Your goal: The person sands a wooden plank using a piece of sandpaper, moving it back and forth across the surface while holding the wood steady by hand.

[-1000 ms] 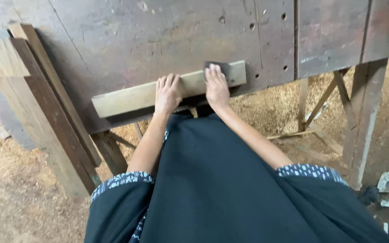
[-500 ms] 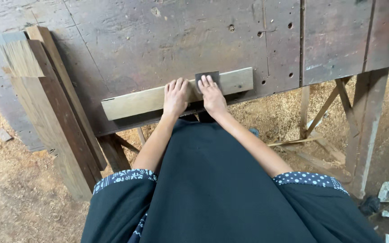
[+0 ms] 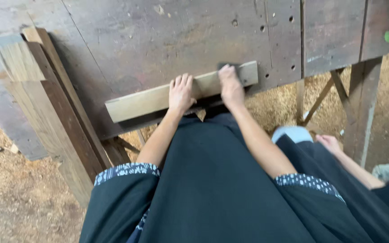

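My left hand (image 3: 181, 92) lies flat on the pale wooden plank (image 3: 145, 101), fingers spread and pointing toward twelve o'clock, palm pressing down rather than wrapped around anything. My right hand (image 3: 230, 85) sits at three o'clock from it on the same plank, pressed over a small dark sanding block (image 3: 227, 66) whose edge shows past my fingertips at twelve o'clock; I cannot tell whether my fingers curl around its sides. The plank lies along the near edge of the dark, worn workbench (image 3: 158, 36), slanting up from eight o'clock toward two o'clock. Boards (image 3: 46, 103) lean against the bench at nine o'clock. Sawdust (image 3: 14, 189) covers the ground. At four o'clock, another person's hand (image 3: 328, 143) shows beside my dark garment.
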